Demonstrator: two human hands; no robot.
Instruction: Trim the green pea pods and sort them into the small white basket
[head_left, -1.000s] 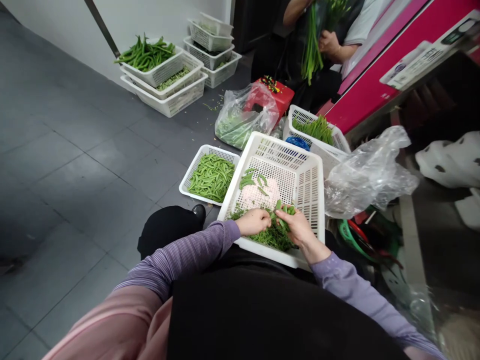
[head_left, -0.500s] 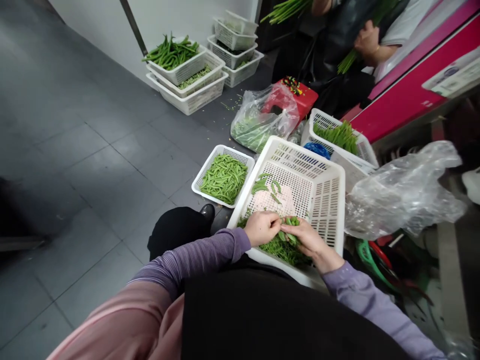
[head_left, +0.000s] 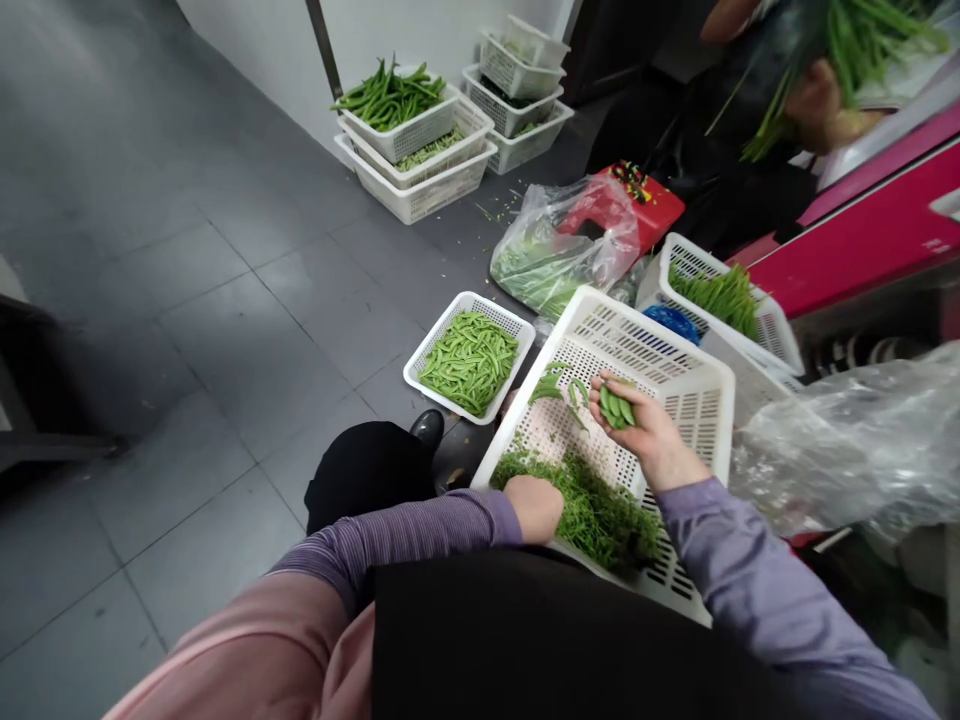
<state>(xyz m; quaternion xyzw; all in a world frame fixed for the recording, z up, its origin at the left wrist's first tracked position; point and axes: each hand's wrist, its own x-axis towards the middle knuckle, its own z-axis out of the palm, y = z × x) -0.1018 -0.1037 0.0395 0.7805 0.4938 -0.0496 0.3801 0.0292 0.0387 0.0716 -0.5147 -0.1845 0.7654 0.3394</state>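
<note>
Several green pea pods (head_left: pixel 616 407) lie across the fingers and palm of my right hand (head_left: pixel 654 440), which is curled around them with the palm up. It is over the large white plastic basket (head_left: pixel 486 472). Near the basket's front left, my left hand (head_left: pixel 534 507) is closed with its back to the camera and its fingertips hidden. It touches or hovers just over a heap of thin green trimmings (head_left: pixel 592 505). A few loose pods (head_left: pixel 551 386) rest on the basket floor, left of my right hand.
A smaller white basket (head_left: pixel 411 372) full of pea pods (head_left: pixel 471 360) stands to the left. Ahead are a clear plastic bag (head_left: pixel 536 250) of greens, a red stool (head_left: pixel 660 210) and stacked baskets (head_left: pixel 442 195). A co-worker's hand (head_left: pixel 817 105) holds long green stalks at upper right.
My hands have come apart. My right hand moved up and right with the pods, while my left hand dropped to the trimmings. The view shifted, and the co-worker's stalks moved.
</note>
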